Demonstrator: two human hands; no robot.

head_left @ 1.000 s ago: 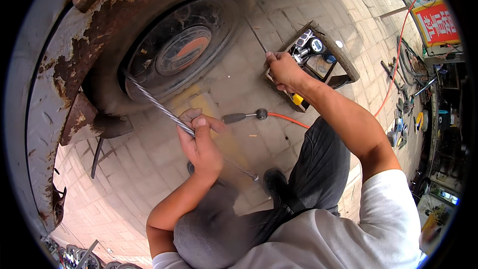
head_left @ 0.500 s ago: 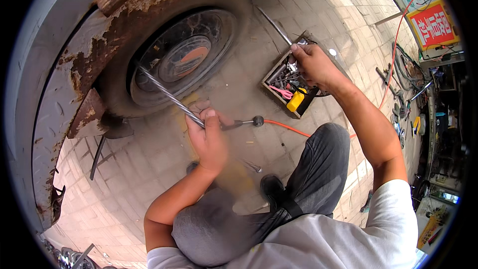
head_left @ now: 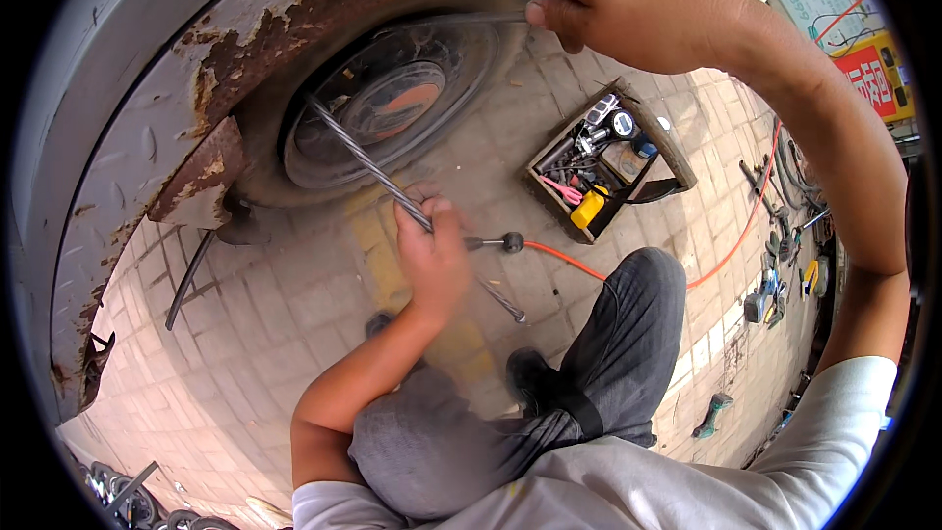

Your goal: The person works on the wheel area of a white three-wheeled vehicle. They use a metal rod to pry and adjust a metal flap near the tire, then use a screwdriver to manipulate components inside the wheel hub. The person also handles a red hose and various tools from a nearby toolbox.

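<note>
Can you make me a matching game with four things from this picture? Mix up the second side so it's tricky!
Things
1. Twisted metal bar
2. Hose
3. Open toolbox
4. Wheel

Clues
A. Beside the rusty bodywork
B. Held in the left grip
C. Has small tools inside
D. Orange

Right pairs: 1-B, 2-D, 3-C, 4-A

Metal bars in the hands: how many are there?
2: the twisted bar in the left hand, the upper bar in the right hand. Hands hide part of each.
</note>
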